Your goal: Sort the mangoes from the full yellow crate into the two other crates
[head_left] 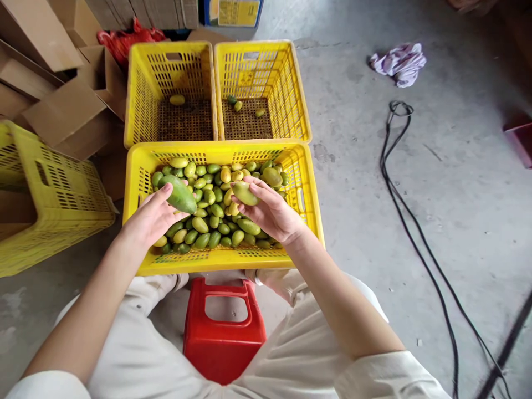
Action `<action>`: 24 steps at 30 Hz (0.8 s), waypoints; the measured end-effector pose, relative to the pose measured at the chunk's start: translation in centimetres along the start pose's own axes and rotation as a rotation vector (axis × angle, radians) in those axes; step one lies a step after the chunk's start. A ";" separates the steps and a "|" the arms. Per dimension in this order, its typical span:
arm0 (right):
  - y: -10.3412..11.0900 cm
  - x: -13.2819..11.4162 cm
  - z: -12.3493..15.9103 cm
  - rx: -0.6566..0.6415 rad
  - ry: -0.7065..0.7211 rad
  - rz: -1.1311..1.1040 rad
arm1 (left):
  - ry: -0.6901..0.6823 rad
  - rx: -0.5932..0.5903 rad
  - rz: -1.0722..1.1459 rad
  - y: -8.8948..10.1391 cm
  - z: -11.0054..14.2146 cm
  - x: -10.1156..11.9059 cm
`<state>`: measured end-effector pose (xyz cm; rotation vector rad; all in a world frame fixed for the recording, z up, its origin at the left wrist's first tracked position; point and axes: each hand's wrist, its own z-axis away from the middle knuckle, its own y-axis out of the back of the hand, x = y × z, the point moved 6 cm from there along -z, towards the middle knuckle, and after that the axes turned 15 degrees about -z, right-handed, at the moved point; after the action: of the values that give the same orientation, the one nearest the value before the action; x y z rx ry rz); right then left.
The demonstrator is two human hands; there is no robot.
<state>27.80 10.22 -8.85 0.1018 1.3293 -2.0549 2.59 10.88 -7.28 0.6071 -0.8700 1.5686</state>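
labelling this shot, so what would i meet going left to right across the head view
Yellow crate at the left edge, green fruit in the left hand, paler fruit in the right hand, crumpled purplish cloth, pinkish-red object at the right edge.

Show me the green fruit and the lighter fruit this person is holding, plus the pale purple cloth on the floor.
Green fruit (pixel 180 195): head view, middle of its smooth side.
Lighter fruit (pixel 244 194): head view, middle of its skin.
Pale purple cloth (pixel 399 64): head view, middle of its crumpled folds.
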 end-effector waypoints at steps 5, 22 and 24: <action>-0.4 -0.2 0.0 -0.024 0.008 0.044 | -0.007 -0.063 -0.041 -0.4 0.0 0.0; -0.7 -0.4 0.1 0.007 -0.002 0.079 | -0.076 0.176 -0.024 0.1 -0.5 0.9; -0.7 -0.3 0.0 0.004 -0.010 0.044 | -0.051 0.194 0.034 0.0 -0.3 1.0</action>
<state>27.63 10.58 -8.20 0.1213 1.3057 -2.0182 2.48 11.69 -6.67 0.7764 -0.7746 1.6872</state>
